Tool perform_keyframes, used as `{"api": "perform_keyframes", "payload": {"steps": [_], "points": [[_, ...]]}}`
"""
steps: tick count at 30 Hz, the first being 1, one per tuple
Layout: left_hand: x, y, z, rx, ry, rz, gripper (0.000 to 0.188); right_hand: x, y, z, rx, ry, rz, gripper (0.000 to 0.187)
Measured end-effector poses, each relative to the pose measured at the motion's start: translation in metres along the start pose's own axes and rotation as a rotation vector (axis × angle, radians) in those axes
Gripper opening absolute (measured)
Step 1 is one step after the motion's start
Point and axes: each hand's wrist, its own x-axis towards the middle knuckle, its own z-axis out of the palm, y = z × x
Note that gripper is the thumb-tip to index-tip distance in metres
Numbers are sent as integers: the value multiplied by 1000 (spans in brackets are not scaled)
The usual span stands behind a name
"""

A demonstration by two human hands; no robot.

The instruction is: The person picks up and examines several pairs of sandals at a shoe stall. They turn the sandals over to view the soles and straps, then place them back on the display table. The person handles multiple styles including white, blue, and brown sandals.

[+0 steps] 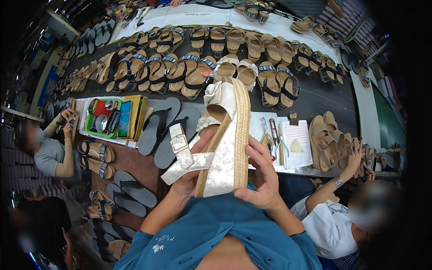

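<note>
Upright in front of me is a silvery-white wedge sandal (222, 173) with a braided rope edge along its sole and a buckled ankle strap. My left hand (186, 182) grips it by the heel and strap side, fingers partly hidden behind the strap. My right hand (262, 177) holds the rope-edged side, its thumb by the heel bottom. A second whitish bow (207, 122) shows behind the upper; I cannot tell whether it belongs to another sandal. Just beyond the toe, a pair of white sandals (247, 72) stands on the dark table (330, 101).
Rows of tan sandals (157, 72) cover the table's far part. Grey flip-flops (162, 121) and a green basket (104, 118) lie left; pliers (273, 128) and paper sheets (297, 155) right. Tan wedges (320, 141) stand near a co-worker's hand (355, 157). Another person (56, 153) works at left.
</note>
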Motion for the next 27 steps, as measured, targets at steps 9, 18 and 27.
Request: {"api": "perform_keyframes", "payload": {"steps": [9,18,27], "points": [[-6,10,7,735,-61,72,81,-6,13,-9,424,276,323,54],[7,-1,44,1325,-421,450,75,5,8,-40,730,298,806,83],[47,-28,-89,716,660,85,37,-28,38,-36,1730,167,717,80]]}}
